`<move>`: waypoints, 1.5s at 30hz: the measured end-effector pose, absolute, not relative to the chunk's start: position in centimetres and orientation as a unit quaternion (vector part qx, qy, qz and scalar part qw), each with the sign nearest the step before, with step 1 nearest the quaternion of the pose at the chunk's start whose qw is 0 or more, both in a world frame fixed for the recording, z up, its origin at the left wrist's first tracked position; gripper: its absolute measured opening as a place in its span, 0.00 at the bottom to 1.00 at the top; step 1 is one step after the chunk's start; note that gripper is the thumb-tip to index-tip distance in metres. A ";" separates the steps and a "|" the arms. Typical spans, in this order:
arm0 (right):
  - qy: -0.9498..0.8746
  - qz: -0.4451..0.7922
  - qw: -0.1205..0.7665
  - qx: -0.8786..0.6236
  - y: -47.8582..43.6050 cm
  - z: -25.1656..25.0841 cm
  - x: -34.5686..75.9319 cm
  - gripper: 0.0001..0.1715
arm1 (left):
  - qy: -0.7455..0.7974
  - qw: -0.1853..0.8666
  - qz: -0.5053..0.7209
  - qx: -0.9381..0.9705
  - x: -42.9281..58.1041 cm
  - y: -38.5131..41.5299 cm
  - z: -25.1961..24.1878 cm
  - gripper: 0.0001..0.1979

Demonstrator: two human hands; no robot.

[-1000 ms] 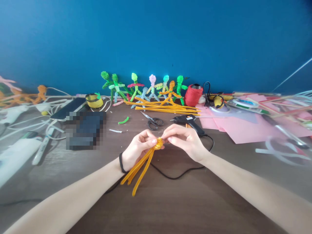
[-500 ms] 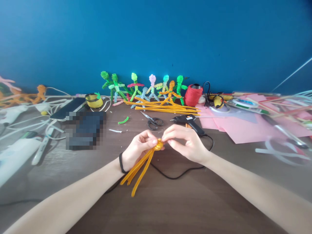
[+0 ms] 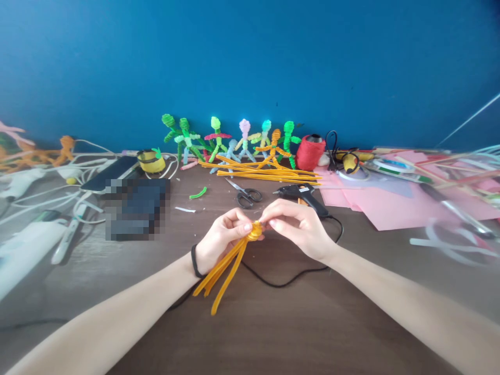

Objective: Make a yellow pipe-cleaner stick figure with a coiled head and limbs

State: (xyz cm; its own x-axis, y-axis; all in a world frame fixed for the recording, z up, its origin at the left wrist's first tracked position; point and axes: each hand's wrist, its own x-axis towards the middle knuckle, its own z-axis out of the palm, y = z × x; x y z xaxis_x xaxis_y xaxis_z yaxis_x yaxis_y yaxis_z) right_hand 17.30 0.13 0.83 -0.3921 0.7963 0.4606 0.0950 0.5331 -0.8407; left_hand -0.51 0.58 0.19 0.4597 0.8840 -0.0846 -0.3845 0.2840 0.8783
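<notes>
As my right hand (image 3: 299,229) has rolled back down since half a second ago, its grip pinches the coil (image 3: 255,229) from 3 o'clock; my left hand (image 3: 221,237) pinches it from 9 o'clock, above the tabletop (image 3: 273,323).

arms: both forearms were bare as far as the frame showed | left hand (image 3: 221,237): was bare; a thin black band (image 3: 194,260), like a hair tie, sat snug around its wrist | right hand (image 3: 300,229): was bare, wrist likewise
</notes>
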 end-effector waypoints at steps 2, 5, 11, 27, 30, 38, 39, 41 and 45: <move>-0.752 0.365 0.461 -0.296 0.1 0.9 17.3 0.10 | 0.297 0.745 0.424 0.420 -0.5 0.6 0.2 0.11; -0.761 0.352 0.461 -0.291 0.2 1.1 17.3 0.11 | 0.295 0.746 0.420 0.424 -0.6 0.6 0.2 0.11; -0.777 0.325 0.458 -0.285 0.2 1.3 17.2 0.12 | 0.288 0.749 0.414 0.430 -0.6 0.6 0.1 0.10; -0.803 0.278 0.453 -0.271 0.2 1.4 17.1 0.12 | 0.284 0.750 0.411 0.433 -0.5 0.6 0.2 0.09; -0.803 0.279 0.451 -0.274 0.1 1.3 17.1 0.12 | 0.284 0.750 0.413 0.433 -0.5 0.6 0.2 0.09; -0.800 0.282 0.453 -0.274 0.1 1.1 17.0 0.11 | 0.283 0.752 0.412 0.429 -0.5 0.6 0.2 0.09; -0.801 0.283 0.452 -0.274 0.1 1.1 17.0 0.11 | 0.284 0.752 0.412 0.429 -0.5 0.6 0.3 0.09; -0.801 0.284 0.451 -0.273 0.1 1.1 17.0 0.11 | 0.285 0.752 0.413 0.428 -0.5 0.6 0.3 0.09; -0.800 0.287 0.452 -0.270 0.1 0.9 17.0 0.10 | 0.282 0.754 0.412 0.427 -0.5 0.7 0.2 0.09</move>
